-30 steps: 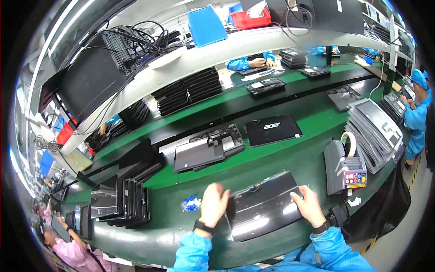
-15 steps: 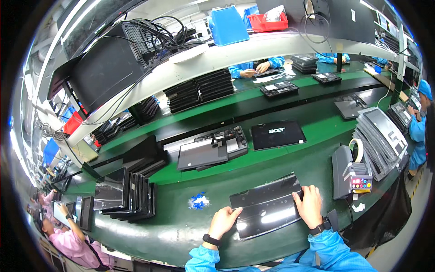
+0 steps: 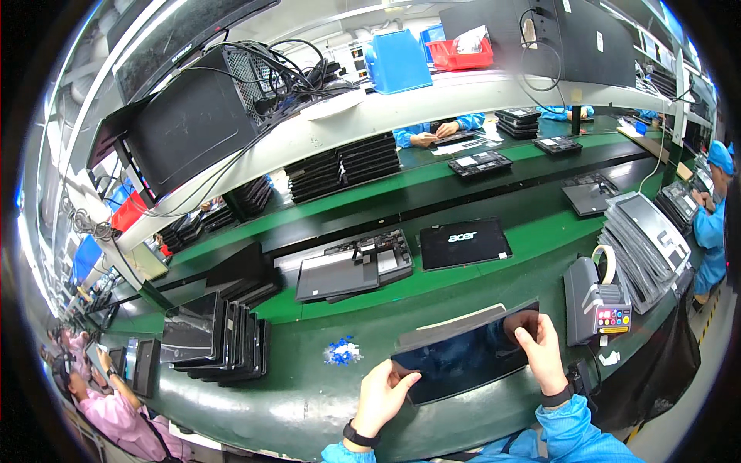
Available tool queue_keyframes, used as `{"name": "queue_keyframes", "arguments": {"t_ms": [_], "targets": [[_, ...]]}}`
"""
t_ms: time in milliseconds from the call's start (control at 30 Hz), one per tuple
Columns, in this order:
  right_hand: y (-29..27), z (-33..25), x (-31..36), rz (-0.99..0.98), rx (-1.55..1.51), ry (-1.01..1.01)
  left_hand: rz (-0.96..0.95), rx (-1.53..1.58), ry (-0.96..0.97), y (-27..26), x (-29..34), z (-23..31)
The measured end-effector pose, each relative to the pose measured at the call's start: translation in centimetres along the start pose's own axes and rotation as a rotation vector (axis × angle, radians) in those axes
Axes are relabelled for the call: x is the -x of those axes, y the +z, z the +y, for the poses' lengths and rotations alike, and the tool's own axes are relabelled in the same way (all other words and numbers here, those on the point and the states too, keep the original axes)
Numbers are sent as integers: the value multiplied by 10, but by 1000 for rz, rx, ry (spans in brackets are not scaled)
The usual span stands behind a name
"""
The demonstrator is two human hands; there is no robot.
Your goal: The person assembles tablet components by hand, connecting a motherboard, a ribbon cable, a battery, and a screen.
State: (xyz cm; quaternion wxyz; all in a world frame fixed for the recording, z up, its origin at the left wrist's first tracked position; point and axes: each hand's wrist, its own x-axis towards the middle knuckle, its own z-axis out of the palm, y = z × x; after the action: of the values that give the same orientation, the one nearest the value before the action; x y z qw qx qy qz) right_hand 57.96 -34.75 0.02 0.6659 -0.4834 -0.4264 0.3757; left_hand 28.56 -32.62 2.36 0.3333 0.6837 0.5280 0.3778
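A glossy black screen panel (image 3: 467,359) is between my hands over the green bench, tilted, with a dark reflection of fingers on its face. My left hand (image 3: 386,395) pinches its left edge, thumb on top. My right hand (image 3: 545,356) grips the upper right corner the same way, the thumb on the glass and the fingers behind. Along the panel's far edge shows a flat grey strip (image 3: 448,327); whether it belongs to the panel or lies beneath it I cannot tell. Left of my left hand is a small heap of blue and white bits (image 3: 342,351).
A grey tape dispenser (image 3: 590,301) stands at right, beside stacked wrapped panels (image 3: 644,247). At left, a stack of black screens (image 3: 220,339). Beyond lie an opened laptop chassis (image 3: 355,266) and a black lid (image 3: 465,244). A shelf (image 3: 463,83) crosses above; co-workers sit around.
The panel has gone from lying nearly flat, with bright light reflections, to a tilted pose showing a dark face. The grey strip now shows at its far edge. Both hands have shifted slightly.
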Motion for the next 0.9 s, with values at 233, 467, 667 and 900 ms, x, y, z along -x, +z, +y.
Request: {"name": "queue_keyframes", "arguments": {"t_ms": [233,467,667,900], "targets": [[-7,14,-20,-103,-194,-135,67,540,65,1,-9,24],[7,12,-19,-51,-148,-76,254,580,113,21,-13,8],[10,17,-17,-37,-86,-87,353,574,127,38,-15,-5],[13,10,-10,-37,-111,-134,468,563,266,49,-13,-20]]}}
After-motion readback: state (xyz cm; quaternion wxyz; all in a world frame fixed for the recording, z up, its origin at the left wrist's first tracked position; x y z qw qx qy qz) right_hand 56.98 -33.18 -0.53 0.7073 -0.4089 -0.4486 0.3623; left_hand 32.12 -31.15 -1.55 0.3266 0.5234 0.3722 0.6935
